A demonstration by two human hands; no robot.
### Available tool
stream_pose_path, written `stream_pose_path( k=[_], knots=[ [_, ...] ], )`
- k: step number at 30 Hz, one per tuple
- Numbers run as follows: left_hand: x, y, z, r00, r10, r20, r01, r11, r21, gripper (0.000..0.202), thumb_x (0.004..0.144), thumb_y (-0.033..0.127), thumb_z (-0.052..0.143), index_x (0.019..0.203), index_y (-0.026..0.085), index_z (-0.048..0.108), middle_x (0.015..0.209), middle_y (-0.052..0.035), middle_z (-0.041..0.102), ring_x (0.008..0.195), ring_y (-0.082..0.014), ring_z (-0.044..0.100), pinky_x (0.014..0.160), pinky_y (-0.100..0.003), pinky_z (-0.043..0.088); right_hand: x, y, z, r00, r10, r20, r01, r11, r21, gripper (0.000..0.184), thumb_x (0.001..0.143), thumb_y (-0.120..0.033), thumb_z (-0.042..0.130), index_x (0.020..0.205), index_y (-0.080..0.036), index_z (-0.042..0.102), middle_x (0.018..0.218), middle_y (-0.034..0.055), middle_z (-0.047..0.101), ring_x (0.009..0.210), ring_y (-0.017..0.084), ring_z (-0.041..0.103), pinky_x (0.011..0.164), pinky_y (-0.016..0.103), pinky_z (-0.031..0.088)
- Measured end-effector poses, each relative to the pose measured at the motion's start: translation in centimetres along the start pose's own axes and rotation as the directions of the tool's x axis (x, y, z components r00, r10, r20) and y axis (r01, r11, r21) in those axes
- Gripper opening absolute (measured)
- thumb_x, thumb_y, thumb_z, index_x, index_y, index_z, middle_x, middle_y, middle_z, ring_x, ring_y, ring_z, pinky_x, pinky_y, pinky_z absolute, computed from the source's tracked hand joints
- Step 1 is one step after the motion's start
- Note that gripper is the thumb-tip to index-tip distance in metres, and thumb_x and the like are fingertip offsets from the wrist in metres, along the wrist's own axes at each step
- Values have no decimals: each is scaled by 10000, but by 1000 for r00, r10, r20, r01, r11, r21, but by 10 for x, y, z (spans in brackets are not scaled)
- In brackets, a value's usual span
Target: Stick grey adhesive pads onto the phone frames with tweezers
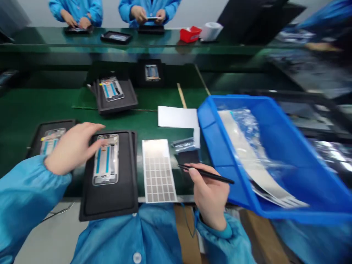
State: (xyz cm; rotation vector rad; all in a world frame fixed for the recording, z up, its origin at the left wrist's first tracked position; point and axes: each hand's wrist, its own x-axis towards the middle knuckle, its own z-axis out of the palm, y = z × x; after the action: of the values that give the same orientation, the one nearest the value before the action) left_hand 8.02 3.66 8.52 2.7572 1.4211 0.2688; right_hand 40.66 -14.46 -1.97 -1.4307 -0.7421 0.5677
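My left hand (75,146) is open, fingers apart, over the upper left corner of a phone frame (106,161). Whether its fingertips touch the frame I cannot tell. This frame has two blue strips and lies in a black tray (110,200) at the bench's front edge. Black tweezers (217,176) are in my right hand (210,190), their tips pointing left. Between the hands lies a sheet of grey rectangular stickers (159,176), its upper part bare of stickers. A second phone frame (49,139) shows partly behind my left hand, in another black tray (38,130).
A large blue bin (275,216) with plastic wrap and white strips stands on the right. White paper (177,117) and a small clear bag (183,145) lie beside it. Stacked trays (118,106) hold another phone frame (112,89). Across the bench, co-workers' hands (148,14) handle parts.
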Motion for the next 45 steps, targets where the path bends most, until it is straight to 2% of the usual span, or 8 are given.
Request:
stream_pose_path(
  k=[3, 6, 11, 16, 21, 28, 32, 45],
  knots=[
    [51, 89, 25, 957, 267, 114, -243, 951, -192, 320, 941, 358, 561, 1214, 203, 624, 1201, -74, 687, 1112, -263, 633, 979, -404, 501, 14, 0, -15, 998, -31, -62, 27, 997, -71, 176, 785, -293, 815, 912, -194, 743, 892, 69, 789, 815, 227, 762, 790, 391, 621],
    [93, 156, 57, 894, 359, 268, -287, 918, -275, 372, 896, 379, 652, 1205, 174, 618, 1198, -100, 673, 1126, -289, 617, 969, -415, 486, 27, -1, -21, 994, -46, -96, 36, 994, -99, 178, 787, -306, 808, 902, -190, 737, 894, 71, 789, 815, 221, 762, 800, 391, 622],
    [120, 204, 94, 896, 357, 265, -282, 917, -282, 656, 779, 491, 781, 1281, 144, 541, 1291, -145, 578, 1186, -330, 551, 958, -428, 472, 39, -3, -21, 995, -76, -69, 66, 989, -133, 163, 796, -312, 789, 891, -192, 732, 899, 71, 787, 851, 230, 761, 849, 423, 622],
    [123, 217, 105, 895, 392, 215, -320, 898, -303, 452, 830, 347, 749, 1211, 184, 569, 1173, -95, 605, 1075, -288, 583, 890, -403, 482, 46, 0, -20, 990, -112, -89, 103, 989, -102, 130, 800, -287, 782, 883, -200, 730, 893, 56, 784, 861, 226, 759, 859, 413, 620],
    [122, 208, 102, 887, 423, 187, -333, 865, -374, 180, 938, 268, 595, 1102, 216, 645, 1140, -53, 655, 1011, -212, 635, 838, -326, 498, 47, 3, -18, 984, -141, -112, 134, 988, -71, 111, 821, -269, 771, 908, -212, 733, 906, 43, 778, 877, 216, 755, 876, 404, 613],
    [108, 188, 87, 864, 445, 237, -327, 853, -407, 268, 993, 357, 506, 1060, 233, 734, 1010, -52, 749, 968, -221, 690, 835, -333, 518, 49, 6, -18, 975, -216, -57, 212, 974, -74, 87, 834, -288, 760, 889, -233, 722, 902, 47, 772, 882, 231, 746, 860, 439, 614],
    [107, 187, 89, 844, 476, 246, -353, 840, -413, 322, 1016, 336, 437, 1028, 224, 739, 998, -56, 744, 940, -214, 694, 818, -324, 516, 50, 3, -18, 958, -284, 37, 287, 951, -114, 69, 824, -250, 771, 881, -249, 733, 909, 50, 771, 880, 238, 739, 856, 457, 610],
    [113, 189, 91, 803, 516, 297, -393, 834, -386, 357, 1037, 303, 368, 958, 184, 696, 945, -61, 721, 910, -228, 673, 802, -346, 497, 53, 3, -18, 941, -333, 60, 338, 927, -163, 130, 811, -171, 787, 909, -253, 759, 925, 46, 787, 879, 230, 737, 840, 443, 607]
  ],
)
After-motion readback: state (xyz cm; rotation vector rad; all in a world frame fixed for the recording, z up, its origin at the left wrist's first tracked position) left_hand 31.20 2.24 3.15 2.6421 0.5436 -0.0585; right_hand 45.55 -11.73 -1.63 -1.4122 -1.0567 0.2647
